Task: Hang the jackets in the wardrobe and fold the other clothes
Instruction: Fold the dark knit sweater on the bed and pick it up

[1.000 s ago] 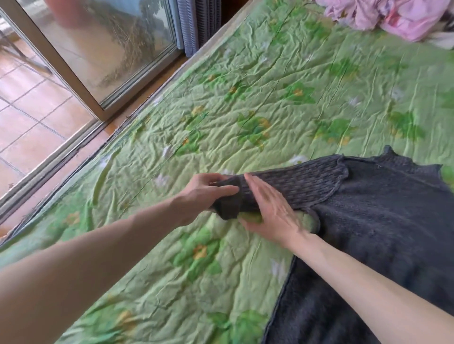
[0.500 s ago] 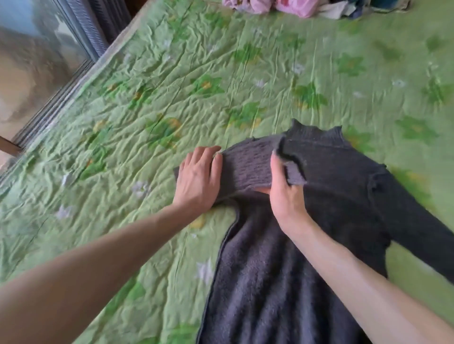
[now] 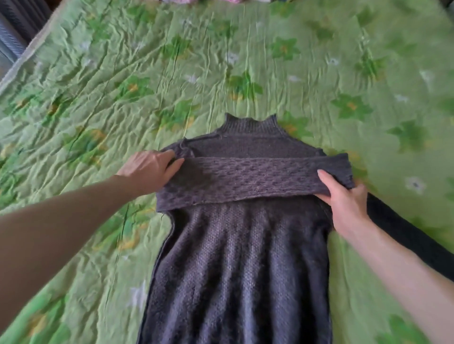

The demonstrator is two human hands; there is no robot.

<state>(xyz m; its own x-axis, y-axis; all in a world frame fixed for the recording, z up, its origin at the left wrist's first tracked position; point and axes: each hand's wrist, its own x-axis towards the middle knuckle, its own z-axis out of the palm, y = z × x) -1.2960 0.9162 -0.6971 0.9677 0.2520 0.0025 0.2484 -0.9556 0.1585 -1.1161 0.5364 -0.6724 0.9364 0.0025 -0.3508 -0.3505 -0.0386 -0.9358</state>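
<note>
The green floral bedspread (image 3: 103,81) fills nearly the whole view, crumpled throughout. Its left edge runs diagonally from 9 o'clock up to 11 o'clock, where a dark ribbed curtain (image 3: 22,22) shows beyond it. Bare bedspread lies open from 9 through 12 to 3 o'clock, and in a band down each side of the garment.

My dark grey knitted sweater (image 3: 240,265) lies flat at centre, body running down to 6 o'clock and off the bottom edge, collar (image 3: 249,125) pointing to 12 o'clock. Its left side edge is straight from the shoulder down to about 7 o'clock.

One sleeve, the folded sleeve (image 3: 253,179), is laid crosswise over the chest, spanning shoulder to shoulder, its cuff end at 3 o'clock. The other sleeve (image 3: 405,233) trails on the bedspread toward 4 o'clock, partly hidden behind my right forearm.

My left hand (image 3: 147,169) rests at 9 o'clock of the chest, fingers straight and pressing flat on the sleeve's fold at the shoulder. My right hand (image 3: 346,201) sits at 3 o'clock, pinching the cuff end of the folded sleeve between thumb on top and fingers curled beneath.

A sliver of pink cloth (image 3: 181,1) touches the top edge at 12 o'clock; too little shows to identify it.
</note>
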